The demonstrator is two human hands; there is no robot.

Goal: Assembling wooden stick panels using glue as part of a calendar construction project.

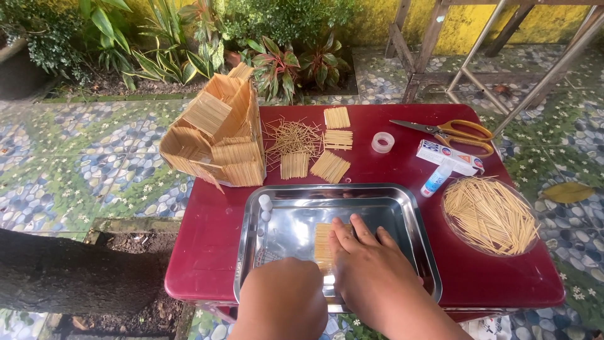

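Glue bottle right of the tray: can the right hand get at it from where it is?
Probably yes. The right hand lies flat on the toothpick panel in the steel tray; the glue bottle lies just past the tray's right rim, with only bare red table around it.

The shiny steel tray has bare floor at its far half, open from above. A tall toothpick house model blocks the far left; a clear bowl of loose toothpicks crowds the tray's right rim.
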